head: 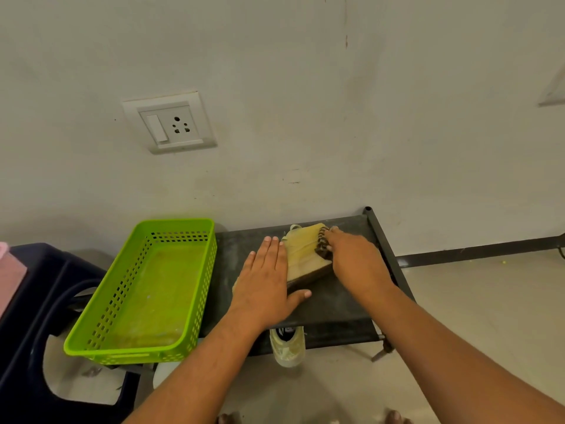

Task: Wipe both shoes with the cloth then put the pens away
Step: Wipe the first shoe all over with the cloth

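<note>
Pressing the shoe (302, 255) down on the rack (333, 304) with a flat, straight-fingered left hand (266, 280), right hand (354, 261) gripping the cloth (321, 244) against its top. Other shoe (289, 347) sits on the floor underneath. Green basket (137, 354) just left of the rack, stained bottom showing.

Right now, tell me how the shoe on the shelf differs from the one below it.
Place: the upper shoe lies on the dark shelf; the lower shoe sits below it, partly hidden.
Contact: the left hand presses flat on the upper shoe and the right hand holds the cloth against it; the lower shoe is untouched.
Pose: the upper shoe is tipped, sole edge showing; the lower shoe shows its opening.
Both are pale yellowish.
</note>
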